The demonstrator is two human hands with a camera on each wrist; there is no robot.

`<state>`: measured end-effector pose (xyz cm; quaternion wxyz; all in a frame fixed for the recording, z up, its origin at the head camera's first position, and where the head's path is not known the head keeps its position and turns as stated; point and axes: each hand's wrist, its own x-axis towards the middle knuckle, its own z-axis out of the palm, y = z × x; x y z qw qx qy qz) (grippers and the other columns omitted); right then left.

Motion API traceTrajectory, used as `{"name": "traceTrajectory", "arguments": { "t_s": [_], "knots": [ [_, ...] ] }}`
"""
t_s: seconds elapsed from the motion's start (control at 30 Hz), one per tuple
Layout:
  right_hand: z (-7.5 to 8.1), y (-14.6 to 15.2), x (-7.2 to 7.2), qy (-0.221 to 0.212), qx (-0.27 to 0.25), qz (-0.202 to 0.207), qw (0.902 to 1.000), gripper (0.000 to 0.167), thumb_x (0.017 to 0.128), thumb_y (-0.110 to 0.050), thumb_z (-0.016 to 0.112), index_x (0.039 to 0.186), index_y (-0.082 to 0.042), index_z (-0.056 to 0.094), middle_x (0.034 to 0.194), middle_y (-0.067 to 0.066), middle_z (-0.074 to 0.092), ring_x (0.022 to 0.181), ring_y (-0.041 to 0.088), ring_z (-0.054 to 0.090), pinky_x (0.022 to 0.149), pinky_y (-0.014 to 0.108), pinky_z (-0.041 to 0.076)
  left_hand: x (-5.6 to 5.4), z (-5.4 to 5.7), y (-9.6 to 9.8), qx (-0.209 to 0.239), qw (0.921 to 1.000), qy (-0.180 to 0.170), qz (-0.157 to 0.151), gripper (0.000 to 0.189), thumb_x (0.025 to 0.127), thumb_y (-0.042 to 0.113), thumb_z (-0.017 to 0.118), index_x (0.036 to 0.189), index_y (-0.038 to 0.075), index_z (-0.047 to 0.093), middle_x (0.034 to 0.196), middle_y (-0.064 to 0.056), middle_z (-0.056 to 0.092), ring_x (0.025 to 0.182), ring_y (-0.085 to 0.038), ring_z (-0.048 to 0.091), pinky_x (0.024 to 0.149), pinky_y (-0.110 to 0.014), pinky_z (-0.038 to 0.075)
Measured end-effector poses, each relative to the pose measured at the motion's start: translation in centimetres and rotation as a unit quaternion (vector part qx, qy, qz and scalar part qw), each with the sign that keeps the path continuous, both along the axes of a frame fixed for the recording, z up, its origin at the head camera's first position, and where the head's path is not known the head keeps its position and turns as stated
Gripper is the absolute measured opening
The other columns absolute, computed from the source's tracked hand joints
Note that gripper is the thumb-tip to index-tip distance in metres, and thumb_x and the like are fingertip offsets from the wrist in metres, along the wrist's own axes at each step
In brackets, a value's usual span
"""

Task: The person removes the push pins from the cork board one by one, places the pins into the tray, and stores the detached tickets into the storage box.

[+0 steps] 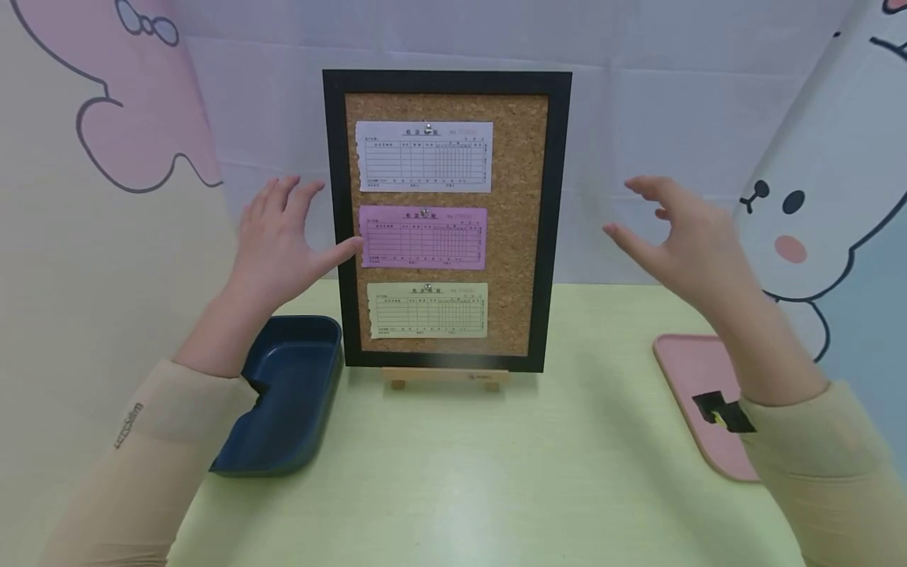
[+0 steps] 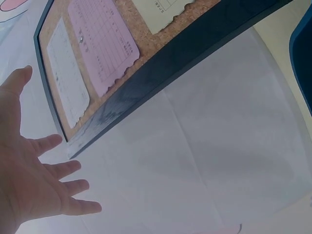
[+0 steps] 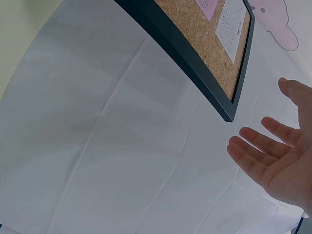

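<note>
A black-framed cork board (image 1: pixel 517 228) stands upright on a small wooden stand (image 1: pixel 446 376). Three form slips are pinned on it in a column: white (image 1: pixel 425 157) on top, pink (image 1: pixel 423 238) in the middle, pale yellow-green (image 1: pixel 428 311) at the bottom, each with a pushpin at its upper edge. My left hand (image 1: pixel 276 244) is raised at the board's left side, fingers spread and holding nothing; its thumb overlaps the frame in the head view. To the right of the board my right hand (image 1: pixel 683 236) hovers, apart from the frame, palm and fingers bare in the right wrist view.
A dark blue tray (image 1: pixel 298 394) lies on the pale table (image 1: pixel 453 472) at the left, partly behind my left forearm. On the right is a pink tray (image 1: pixel 683 362) with small black pieces (image 1: pixel 723 413) on it, partly covered by my sleeve. A white cloth (image 1: pixel 468 31) hangs behind.
</note>
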<state>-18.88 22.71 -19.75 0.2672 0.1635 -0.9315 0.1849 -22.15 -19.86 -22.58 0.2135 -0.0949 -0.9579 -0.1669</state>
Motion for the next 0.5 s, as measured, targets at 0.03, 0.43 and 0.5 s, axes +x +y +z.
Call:
{"name": "traceTrajectory", "arguments": {
  "t_s": [0.03, 0.43, 0.5],
  "knots": [
    [0.2, -0.3, -0.2, 0.010, -0.003, 0.005, 0.9999, 0.055, 0.088, -0.035, 0.065, 0.134, -0.009, 0.048, 0.130, 0.015, 0.057, 0.102, 0.042, 0.060, 0.085, 0.054, 0.047, -0.2, 0.1, 0.1, 0.007, 1.0000, -0.002, 0.001, 0.085, 0.082, 0.062, 0.058, 0.147, 0.015, 0.029, 0.155, -0.016, 0.018, 0.144, -0.036, 0.005, 0.111, -0.060, 0.005],
    [2.5, -4.3, -3.2, 0.077, -0.047, 0.075, 0.9932, 0.042, 0.086, -0.027, 0.069, 0.118, -0.001, 0.059, 0.111, 0.015, 0.067, 0.099, 0.028, 0.065, 0.083, 0.039, 0.052, -3.1, 2.3, 1.5, 0.081, 0.9963, -0.028, 0.002, 0.092, 0.079, 0.067, 0.059, 0.149, 0.017, 0.025, 0.156, -0.010, 0.015, 0.143, -0.031, 0.013, 0.112, -0.054, 0.017],
    [2.8, -5.1, -3.7, 0.072, -0.051, 0.079, 0.9929, 0.041, 0.087, -0.027, 0.068, 0.118, -0.001, 0.059, 0.111, 0.014, 0.067, 0.100, 0.026, 0.064, 0.083, 0.037, 0.052, -3.6, 2.7, 1.7, 0.092, 0.9952, -0.033, 0.003, 0.093, 0.078, 0.066, 0.059, 0.149, 0.018, 0.023, 0.156, -0.008, 0.014, 0.143, -0.029, 0.012, 0.112, -0.052, 0.018]
  ]
}}
